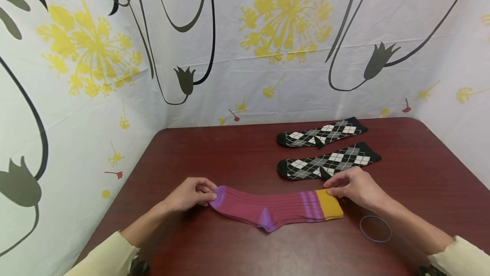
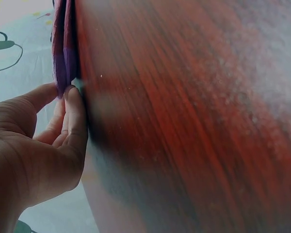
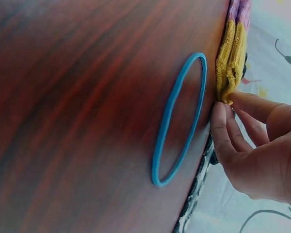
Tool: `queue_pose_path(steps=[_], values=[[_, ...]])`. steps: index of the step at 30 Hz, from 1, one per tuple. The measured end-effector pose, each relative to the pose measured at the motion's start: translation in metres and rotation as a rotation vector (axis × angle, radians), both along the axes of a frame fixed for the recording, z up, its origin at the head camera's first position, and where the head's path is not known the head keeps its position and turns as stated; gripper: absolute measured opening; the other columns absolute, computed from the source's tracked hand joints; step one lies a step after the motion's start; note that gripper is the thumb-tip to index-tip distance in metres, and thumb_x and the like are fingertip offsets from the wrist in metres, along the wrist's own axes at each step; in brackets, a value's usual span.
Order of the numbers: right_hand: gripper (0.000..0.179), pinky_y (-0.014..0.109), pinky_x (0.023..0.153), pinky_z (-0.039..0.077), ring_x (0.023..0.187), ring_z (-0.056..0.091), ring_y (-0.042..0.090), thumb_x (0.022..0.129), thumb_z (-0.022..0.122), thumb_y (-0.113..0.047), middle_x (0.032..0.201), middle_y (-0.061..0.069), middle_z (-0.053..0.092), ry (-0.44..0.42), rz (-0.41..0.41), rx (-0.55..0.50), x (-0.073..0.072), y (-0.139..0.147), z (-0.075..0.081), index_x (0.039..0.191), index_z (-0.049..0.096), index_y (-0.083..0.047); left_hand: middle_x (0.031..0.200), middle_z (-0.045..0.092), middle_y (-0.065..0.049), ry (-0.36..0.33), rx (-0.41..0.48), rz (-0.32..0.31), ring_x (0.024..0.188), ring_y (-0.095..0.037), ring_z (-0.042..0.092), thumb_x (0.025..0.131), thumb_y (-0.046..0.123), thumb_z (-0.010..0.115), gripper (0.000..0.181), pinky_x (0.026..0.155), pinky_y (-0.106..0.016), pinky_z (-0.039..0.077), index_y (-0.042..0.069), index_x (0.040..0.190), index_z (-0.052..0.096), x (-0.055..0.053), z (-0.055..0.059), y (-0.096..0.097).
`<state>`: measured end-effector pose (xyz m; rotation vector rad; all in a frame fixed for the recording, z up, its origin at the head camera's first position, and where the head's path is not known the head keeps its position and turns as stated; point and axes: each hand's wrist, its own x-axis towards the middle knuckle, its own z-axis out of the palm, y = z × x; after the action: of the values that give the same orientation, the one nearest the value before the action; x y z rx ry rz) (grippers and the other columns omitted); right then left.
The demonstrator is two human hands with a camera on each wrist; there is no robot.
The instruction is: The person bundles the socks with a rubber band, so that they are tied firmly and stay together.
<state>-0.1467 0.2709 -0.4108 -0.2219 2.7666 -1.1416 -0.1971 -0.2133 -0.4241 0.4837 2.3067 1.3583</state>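
Observation:
A magenta sock [image 1: 249,206] with a purple toe and heel and a yellow cuff lies flat across the front of the table. At its purple toe, my left hand [image 1: 194,193] pinches the tip between thumb and fingers. My right hand [image 1: 354,186] pinches the upper corner of the yellow cuff. Seen edge-on in the right wrist view, the cuff [image 3: 230,58] shows two layers lying together, and the toe end [image 2: 64,63] looks layered too in the left wrist view. A blue elastic band [image 3: 160,141] lies on the table near my right hand.
Two black, grey and white argyle socks, a nearer one [image 1: 306,169] and a farther one [image 1: 306,138], lie flat behind the magenta sock. The dark red wooden table [image 1: 214,152] meets a white patterned cloth [image 1: 245,84] at its back and sides.

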Motion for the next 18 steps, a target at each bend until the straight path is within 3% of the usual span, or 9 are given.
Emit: queue_pose_path(steps=[5, 12, 18], values=[[0.018, 0.03, 0.068, 0.053, 0.083, 0.067, 0.016, 0.089, 0.086, -0.014, 0.097, 0.002, 0.077, 0.033, 0.034, 0.074, -0.002, -0.0005, 0.0019, 0.106, 0.083, -0.007, 0.096, 0.072, -0.009, 0.021, -0.026, -0.005, 0.086, -0.019, 0.068, 0.099, 0.013, 0.078, 0.026, 0.077, -0.036, 0.063, -0.005, 0.117, 0.073, -0.0005, 0.0011, 0.0022], [0.01, 0.029, 0.067, 0.052, 0.077, 0.065, 0.017, 0.088, 0.085, -0.008, 0.085, -0.003, 0.075, 0.005, 0.066, 0.05, -0.0027, -0.0021, 0.0036, 0.098, 0.082, -0.008, 0.093, 0.07, -0.006, 0.035, -0.066, -0.003, 0.084, -0.018, 0.067, 0.099, 0.014, 0.078, 0.02, 0.076, -0.035, 0.063, -0.002, 0.11, 0.075, 0.0, 0.003, 0.0051], [0.01, 0.028, 0.067, 0.053, 0.08, 0.064, 0.018, 0.086, 0.086, -0.005, 0.086, -0.002, 0.075, 0.017, 0.063, 0.037, -0.004, -0.001, 0.0057, 0.095, 0.082, -0.01, 0.096, 0.073, -0.009, 0.018, -0.016, 0.02, 0.085, -0.017, 0.07, 0.1, 0.011, 0.075, 0.019, 0.076, -0.034, 0.063, -0.005, 0.111, 0.073, -0.0017, 0.0037, 0.007]])
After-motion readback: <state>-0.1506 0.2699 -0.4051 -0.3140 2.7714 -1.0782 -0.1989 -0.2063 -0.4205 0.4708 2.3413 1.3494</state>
